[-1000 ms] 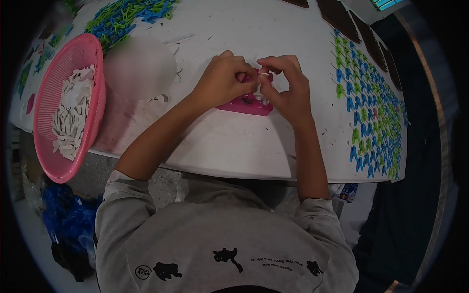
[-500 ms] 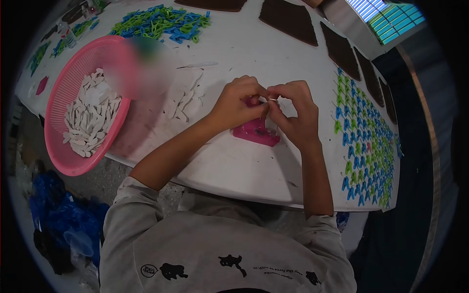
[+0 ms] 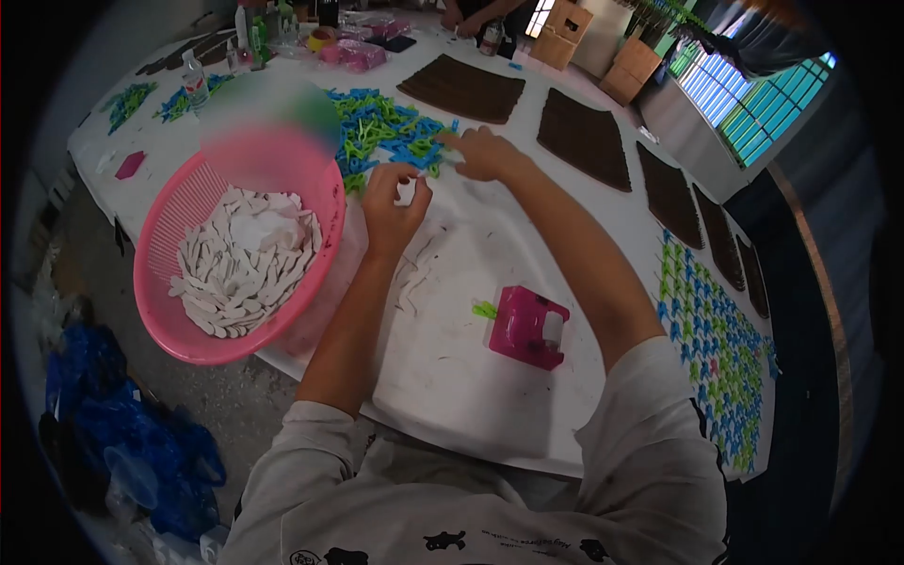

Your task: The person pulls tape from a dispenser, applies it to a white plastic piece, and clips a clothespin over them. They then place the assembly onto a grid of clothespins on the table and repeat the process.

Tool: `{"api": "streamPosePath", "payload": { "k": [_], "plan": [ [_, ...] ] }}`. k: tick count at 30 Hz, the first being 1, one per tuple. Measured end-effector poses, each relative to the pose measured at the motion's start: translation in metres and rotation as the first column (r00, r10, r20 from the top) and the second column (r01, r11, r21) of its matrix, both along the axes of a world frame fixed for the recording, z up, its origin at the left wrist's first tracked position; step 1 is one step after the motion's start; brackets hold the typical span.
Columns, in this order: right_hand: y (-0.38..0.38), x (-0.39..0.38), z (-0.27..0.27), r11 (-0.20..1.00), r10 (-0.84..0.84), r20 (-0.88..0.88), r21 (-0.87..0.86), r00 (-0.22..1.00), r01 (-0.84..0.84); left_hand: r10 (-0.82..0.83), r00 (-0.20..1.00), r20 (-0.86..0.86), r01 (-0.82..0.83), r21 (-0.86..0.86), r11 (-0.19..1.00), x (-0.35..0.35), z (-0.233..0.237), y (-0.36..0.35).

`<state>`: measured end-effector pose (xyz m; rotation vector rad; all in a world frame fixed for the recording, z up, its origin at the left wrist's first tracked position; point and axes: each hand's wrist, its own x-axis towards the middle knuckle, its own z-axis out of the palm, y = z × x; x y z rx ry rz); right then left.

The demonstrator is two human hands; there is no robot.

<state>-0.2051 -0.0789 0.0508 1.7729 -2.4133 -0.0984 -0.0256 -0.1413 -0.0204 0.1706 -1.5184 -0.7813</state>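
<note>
"Hands first: where are yours?"

"Both are out over the white table (image 3: 452,377). My right hand (image 3: 482,153) is at the far side. Its fingers are stretched out loosely and touch the right edge of the heap of blue and green clips (image 3: 381,132). It is not closed round anything that I can see."

"And the other one?"

"My left hand (image 3: 395,202) is nearer to me, just right of the pink basket (image 3: 155,247), with the fingers curled in toward the thumb. Something white shows inside the curl, but I cannot tell whether I have hold of it."

"What fills the basket?"

"White flat pieces (image 3: 235,264), heaped up. A few loose pieces (image 3: 414,273) lie on the table beside my left forearm."

"Anything close to you?"

"A pink block (image 3: 527,325) stands between my forearms, well apart from both hands, with one green clip (image 3: 484,309) at its left side. Rows of clips (image 3: 706,320) are laid out on the right, and brown trays (image 3: 461,89) lie at the far side."
</note>
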Motion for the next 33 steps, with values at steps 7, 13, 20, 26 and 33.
{"api": "streamPosePath", "payload": {
  "k": [7,13,20,26,33],
  "plan": [
    [-0.047,0.010,-0.035,0.994,-0.105,-0.059,0.021,0.993,0.106,0.030,0.999,-0.034,-0.033,-0.090,0.995,0.001,-0.002,-0.003],
    [-0.022,0.003,-0.024,0.981,-0.115,-0.052,-0.164,0.992,0.105,-0.065,0.998,0.004,0.065,0.101,0.993,-0.001,-0.002,0.012],
    [0.136,0.028,0.016,0.731,-0.054,0.133,-0.670,0.990,0.130,-0.450,0.888,-0.096,0.449,0.392,0.803,0.007,0.014,0.061],
    [0.269,0.103,0.014,0.515,-0.140,0.659,-0.589,0.739,0.623,-0.694,0.715,-0.086,0.633,0.502,0.590,0.022,0.033,0.105],
    [0.295,0.122,-0.025,0.380,0.151,0.707,-0.686,0.691,0.620,-0.819,0.573,0.019,0.672,0.561,0.483,0.024,0.027,0.128]
  ]
}}
